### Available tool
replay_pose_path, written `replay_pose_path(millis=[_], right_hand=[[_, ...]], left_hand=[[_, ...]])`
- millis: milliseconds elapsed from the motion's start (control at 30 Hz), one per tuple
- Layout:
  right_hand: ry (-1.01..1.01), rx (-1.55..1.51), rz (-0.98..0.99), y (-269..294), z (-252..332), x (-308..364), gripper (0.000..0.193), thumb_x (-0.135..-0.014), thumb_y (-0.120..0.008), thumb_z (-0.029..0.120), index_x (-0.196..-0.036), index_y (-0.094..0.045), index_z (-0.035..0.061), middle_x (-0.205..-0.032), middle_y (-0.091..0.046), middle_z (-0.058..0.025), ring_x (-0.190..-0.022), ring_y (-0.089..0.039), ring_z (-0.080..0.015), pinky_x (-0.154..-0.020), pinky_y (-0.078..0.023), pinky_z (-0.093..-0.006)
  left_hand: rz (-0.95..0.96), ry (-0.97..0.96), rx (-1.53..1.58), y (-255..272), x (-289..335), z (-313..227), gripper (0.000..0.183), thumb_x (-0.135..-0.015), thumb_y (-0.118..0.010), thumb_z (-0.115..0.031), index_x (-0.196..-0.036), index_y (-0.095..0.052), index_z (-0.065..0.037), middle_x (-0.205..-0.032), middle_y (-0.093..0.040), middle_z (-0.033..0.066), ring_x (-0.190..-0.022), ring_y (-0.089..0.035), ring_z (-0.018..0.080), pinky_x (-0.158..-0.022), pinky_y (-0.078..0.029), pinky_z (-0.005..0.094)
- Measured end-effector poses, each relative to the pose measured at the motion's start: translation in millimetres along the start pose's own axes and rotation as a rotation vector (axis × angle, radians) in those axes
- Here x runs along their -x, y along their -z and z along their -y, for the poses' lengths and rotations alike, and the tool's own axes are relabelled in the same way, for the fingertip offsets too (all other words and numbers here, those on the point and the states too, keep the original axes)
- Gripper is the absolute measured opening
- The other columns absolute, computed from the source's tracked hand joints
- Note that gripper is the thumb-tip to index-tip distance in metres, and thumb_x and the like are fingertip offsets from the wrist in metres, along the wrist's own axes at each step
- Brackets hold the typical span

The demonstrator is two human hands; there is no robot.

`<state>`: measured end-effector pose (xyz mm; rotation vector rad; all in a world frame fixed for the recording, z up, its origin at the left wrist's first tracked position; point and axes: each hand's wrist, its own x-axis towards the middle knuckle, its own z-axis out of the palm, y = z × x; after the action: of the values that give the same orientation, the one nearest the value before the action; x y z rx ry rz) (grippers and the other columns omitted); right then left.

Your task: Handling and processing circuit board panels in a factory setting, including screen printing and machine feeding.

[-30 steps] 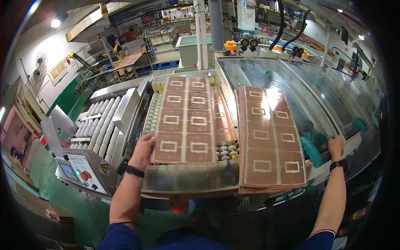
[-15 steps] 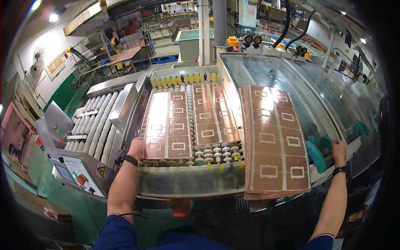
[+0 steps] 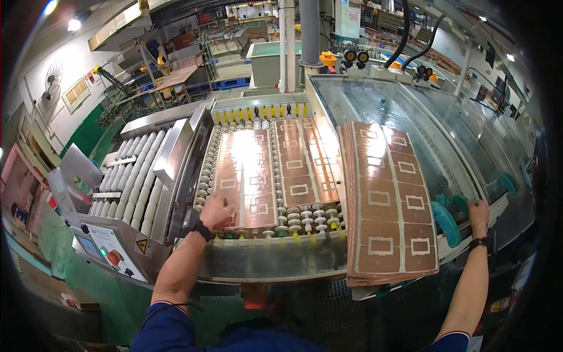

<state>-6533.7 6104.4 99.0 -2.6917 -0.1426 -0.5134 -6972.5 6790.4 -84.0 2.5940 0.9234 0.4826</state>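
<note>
My left hand [image 3: 217, 212] is over the near left corner of a copper-clad circuit panel [image 3: 252, 202], fingers bent and slightly apart. Its fingertips seem to touch the panel. This panel lies on the conveyor's small wheels, with a second copper panel [image 3: 302, 167] beside it on the right. My right hand [image 3: 479, 212] is closed at the near edge of the clear machine cover, next to a green handle [image 3: 460, 204]; what its fingers grip is hidden. Between my hands, a stack of copper panels [image 3: 381, 205] with pale rectangular outlines rests on the cover.
White rollers [image 3: 132, 176] run through the steel unit at left, which has a control panel [image 3: 108, 252] with a red button. The wheeled conveyor [image 3: 308, 217] ends at a near wall. A grey post [image 3: 309, 35] rises behind. The clear cover [image 3: 375, 105] extends right.
My left hand has moved right from the panel's left edge onto its near corner. The left panel has shifted right, closer to the second one. My right hand stays in place.
</note>
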Motion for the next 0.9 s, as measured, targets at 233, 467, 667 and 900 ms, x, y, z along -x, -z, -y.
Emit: replay_pose_path(millis=[233,467,667,900], right_hand=[[0.069,0.043,-0.068,-3,-5,-2,0.035,-0.08,-0.063,0.028,-0.083,-0.065,-0.0072,-0.084,-0.063,-0.0281,-0.085,-0.063,-0.0436,-0.074,-0.047,-0.0465],[0.042,0.08,-0.056,1,0,0,0.037,-0.081,-0.065,0.032,-0.086,-0.069,-0.0045,-0.086,-0.067,-0.0255,-0.086,-0.065,-0.0423,-0.078,-0.049,-0.0472],[-0.027,0.096,0.02,11,12,7,0.037,-0.081,-0.065,0.033,-0.09,-0.071,-0.0026,-0.093,-0.068,-0.0248,-0.092,-0.064,-0.0419,-0.081,-0.049,-0.0472],[0.022,0.061,-0.091,3,4,3,0.036,-0.079,-0.066,0.031,-0.085,-0.069,-0.0037,-0.085,-0.067,-0.0255,-0.085,-0.065,-0.0414,-0.075,-0.05,-0.0475]], left_hand=[[0.167,-0.01,-0.098,11,5,-54,0.051,-0.079,-0.072,-0.038,-0.109,-0.062,0.002,-0.116,-0.057,0.0252,-0.115,-0.051,0.0396,-0.1,-0.043,0.044],[0.41,-0.109,0.761,7,78,-245,0.074,-0.09,-0.07,-0.033,-0.145,-0.035,0.004,-0.134,-0.053,0.0244,-0.129,-0.049,0.0278,-0.1,-0.046,0.0362],[0.439,-0.266,0.938,13,132,-334,0.082,-0.092,-0.068,-0.027,-0.148,-0.02,0.009,-0.139,-0.047,0.0246,-0.132,-0.046,0.0305,-0.103,-0.044,0.0356],[0.498,0.129,1.215,30,106,-311,0.036,-0.095,-0.057,-0.011,-0.126,-0.053,0.008,-0.111,-0.065,0.0133,-0.097,-0.064,0.0191,-0.085,-0.052,0.0277]])
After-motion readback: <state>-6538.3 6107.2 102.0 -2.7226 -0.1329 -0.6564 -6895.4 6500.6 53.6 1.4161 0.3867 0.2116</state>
